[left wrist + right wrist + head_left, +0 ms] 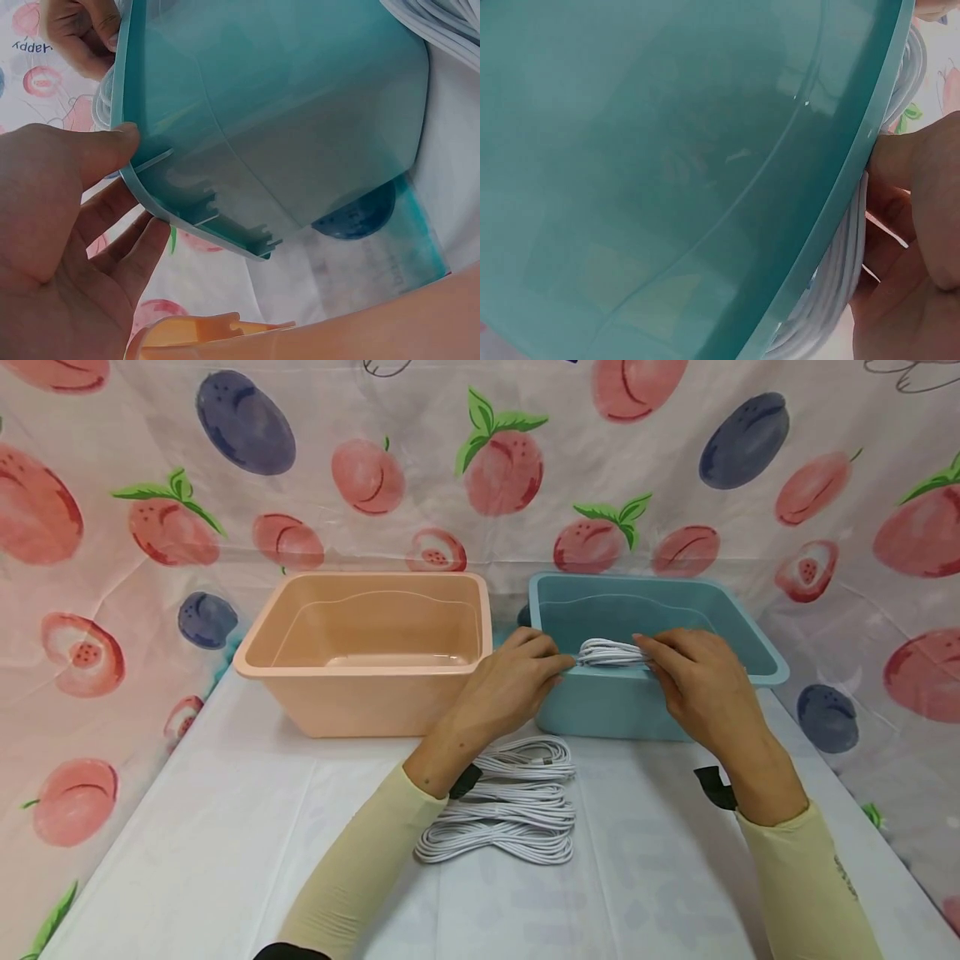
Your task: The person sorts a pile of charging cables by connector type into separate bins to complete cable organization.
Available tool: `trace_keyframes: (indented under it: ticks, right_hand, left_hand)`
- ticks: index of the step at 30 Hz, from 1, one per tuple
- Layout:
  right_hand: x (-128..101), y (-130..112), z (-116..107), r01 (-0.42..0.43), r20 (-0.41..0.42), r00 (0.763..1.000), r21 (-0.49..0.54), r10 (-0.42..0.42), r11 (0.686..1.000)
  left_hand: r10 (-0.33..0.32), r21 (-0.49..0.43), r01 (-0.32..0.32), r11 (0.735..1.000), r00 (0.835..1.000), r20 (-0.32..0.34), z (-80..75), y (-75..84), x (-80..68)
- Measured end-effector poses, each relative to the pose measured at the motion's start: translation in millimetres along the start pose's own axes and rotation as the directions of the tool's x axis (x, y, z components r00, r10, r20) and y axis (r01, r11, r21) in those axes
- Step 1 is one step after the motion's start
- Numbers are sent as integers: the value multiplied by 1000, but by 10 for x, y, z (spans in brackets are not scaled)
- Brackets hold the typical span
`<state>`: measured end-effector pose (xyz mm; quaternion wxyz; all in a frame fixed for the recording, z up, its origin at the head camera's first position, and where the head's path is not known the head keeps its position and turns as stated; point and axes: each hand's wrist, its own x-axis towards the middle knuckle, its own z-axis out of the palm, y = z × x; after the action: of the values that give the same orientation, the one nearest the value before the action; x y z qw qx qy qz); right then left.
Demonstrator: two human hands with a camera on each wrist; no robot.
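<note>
Pale yellow sleeves [360,868], apparently black straps [716,787] at both wrists.

Both forearms reach forward, the left hand [517,672] and right hand [693,681] facing each other, fingertips pinched.

blue bin [622,710] near wall: blocks low approach | above its rim: open, both hands [517,681] there with cable bundle [611,652] | left: peach bin [360,652] close, gap seemingly narrow | front: coiled cables [510,814] on table

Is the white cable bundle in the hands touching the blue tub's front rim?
Touching. The right wrist view shows the white cable bundle pressed along the blue tub's rim, held there by the right hand.
</note>
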<state>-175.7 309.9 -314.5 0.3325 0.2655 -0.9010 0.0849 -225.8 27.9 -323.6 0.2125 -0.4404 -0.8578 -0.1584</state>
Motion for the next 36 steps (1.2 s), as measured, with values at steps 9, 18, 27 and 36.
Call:
trace_keyframes:
  ticks: [9,18,27,36]
  right_hand:
    - [12,7,-6,39,-25,999,1,-39,999]
    - [48,-114,-61,55,-4,998,38,-55,998]
    - [73,-313,-112,113,10,993,74,-114,991]
    - [78,-516,-112,174,13,984,76,-176,982]
  left_hand:
    - [9,2,-9,1000,1000,-15,7,-4,2]
    - [7,-9,-7,1000,1000,-13,3,-3,7]
    - [11,-18,-12,1000,1000,-17,18,-14,9]
    - [17,0,-17,1000,1000,-13,19,-21,9]
